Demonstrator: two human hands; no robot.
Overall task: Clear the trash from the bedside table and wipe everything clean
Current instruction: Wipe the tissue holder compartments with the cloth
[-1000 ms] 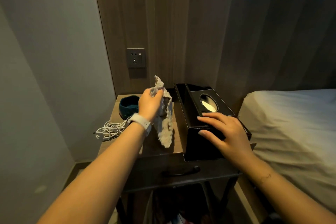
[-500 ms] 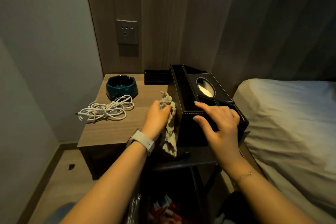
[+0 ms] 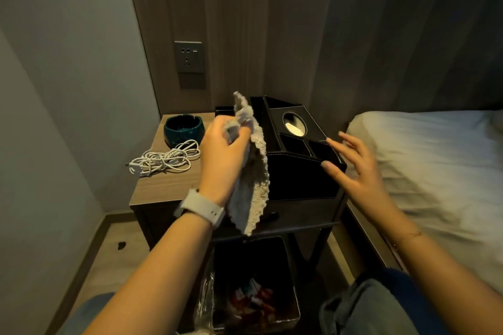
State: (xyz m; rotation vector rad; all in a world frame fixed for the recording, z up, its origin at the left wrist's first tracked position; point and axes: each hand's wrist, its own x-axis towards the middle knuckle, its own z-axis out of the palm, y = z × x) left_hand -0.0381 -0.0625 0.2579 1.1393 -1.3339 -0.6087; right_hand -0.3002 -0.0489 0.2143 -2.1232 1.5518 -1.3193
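My left hand [image 3: 221, 156] grips a pale grey cloth [image 3: 253, 179] that hangs down in front of the left side of the black leather tissue-box organiser [image 3: 296, 171]. The organiser stands on the right part of the wooden bedside table [image 3: 163, 185]. My right hand [image 3: 353, 168] hovers with fingers spread beside the organiser's right front corner; whether a fingertip touches it I cannot tell. Under the table a black bin [image 3: 253, 288] with a plastic liner holds colourful wrappers.
A dark teal ashtray [image 3: 183, 128] sits at the table's back left, with a coiled white cable [image 3: 163, 159] in front of it. A wall socket [image 3: 189, 57] is above. The bed [image 3: 435, 166] lies right of the table. My knees are at the bottom.
My left hand has lifted the cloth up from the organiser's lower left side. My right hand has come off the organiser's top and spread its fingers.
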